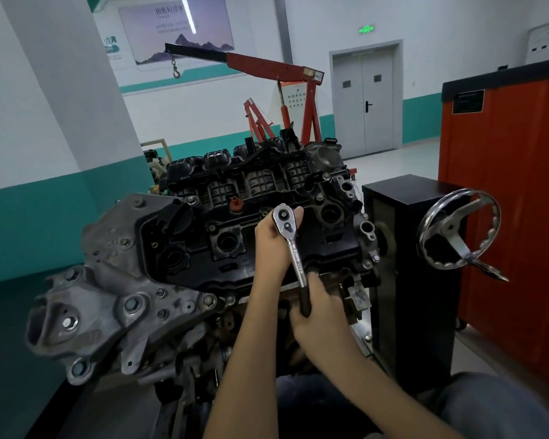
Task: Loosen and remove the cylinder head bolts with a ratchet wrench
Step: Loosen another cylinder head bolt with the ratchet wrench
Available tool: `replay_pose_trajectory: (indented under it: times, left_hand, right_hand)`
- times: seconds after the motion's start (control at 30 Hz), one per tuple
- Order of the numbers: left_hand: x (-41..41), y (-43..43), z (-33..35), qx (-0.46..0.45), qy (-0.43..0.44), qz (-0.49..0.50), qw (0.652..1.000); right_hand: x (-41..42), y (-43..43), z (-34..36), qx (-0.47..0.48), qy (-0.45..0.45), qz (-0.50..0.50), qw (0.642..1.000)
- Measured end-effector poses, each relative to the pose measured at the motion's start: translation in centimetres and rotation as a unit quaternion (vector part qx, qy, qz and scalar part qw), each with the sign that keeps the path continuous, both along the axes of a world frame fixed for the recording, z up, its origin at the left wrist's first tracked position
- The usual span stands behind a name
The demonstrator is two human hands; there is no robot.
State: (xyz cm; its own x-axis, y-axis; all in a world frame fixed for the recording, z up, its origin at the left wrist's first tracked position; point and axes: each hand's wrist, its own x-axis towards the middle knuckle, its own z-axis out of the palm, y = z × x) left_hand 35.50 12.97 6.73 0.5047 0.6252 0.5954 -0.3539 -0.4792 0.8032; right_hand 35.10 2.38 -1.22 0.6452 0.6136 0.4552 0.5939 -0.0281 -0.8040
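Head view. Your left hand (271,242) is curled around the round head of the chrome ratchet wrench (294,248). The thumb tip shows at the far right edge of the head, and the other fingers are hidden beneath it. Your right hand (319,310) is wrapped closed around the wrench's black handle, thumb laid along it toward the head. Both hands have firm hold of the wrench.

The wrench runs from the right-hand grip up and slightly left to the left-hand grip. Its head sits over the black plastic cylinder head cover (333,245) of the engine, near the middle of the cover's top. The socket and bolt under the head are hidden by the head and your left hand, so engagement cannot be told.

Left of the left-hand grip are two round plug wells in the cover, then the grey cast-aluminium bracket plate (114,280) at the engine's end. Just beside the left thumb, on its right, is another round well (329,213). Beyond that grip are a small red cap (234,202) and the black ribbed intake manifold (251,175).

Right of the right-hand grip, well apart, a black box-shaped stand (406,248) carries a chrome handwheel (457,229), with an orange-red cabinet (514,201) behind it. Far beyond are a red engine crane (267,63) and a grey double door (366,99).
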Motion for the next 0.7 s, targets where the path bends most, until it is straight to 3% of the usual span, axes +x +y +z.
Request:
replay_pose_trajectory:
  times: [0.17,0.3,0.37,0.47,0.6,0.7]
  left_hand:
    - [-0.2,0.3,0.4,0.016,0.049,-0.013,0.999]
    - [-0.3,0.1,1.2,0.041,0.057,0.001,0.998]
    - [-0.6,0.2,1.1,0.032,0.057,0.005,0.998]
    - [-0.5,0.2,0.3,-0.012,0.024,0.014,1.0]
    - [0.2,-0.5,-0.1,-0.035,-0.013,0.032,0.999]
    - [0.6,-0.4,0.0,-0.061,-0.016,0.047,0.997]
  right_hand:
    - [8.1,-5.0,5.1,-0.153,-0.186,0.046,0.969]
    - [13.9,-5.1,12.3,-0.282,-0.439,0.0,0.853]
    - [14.1,-4.3,13.2,-0.272,-0.487,-0.011,0.83]
    - [12.1,-4.6,10.4,-0.245,-0.434,-0.035,0.866]
    - [5.8,-4.2,3.6,-0.097,-0.177,0.0,0.979]
    - [0.1,-0.7,0.4,-0.016,-0.055,-0.005,0.998]
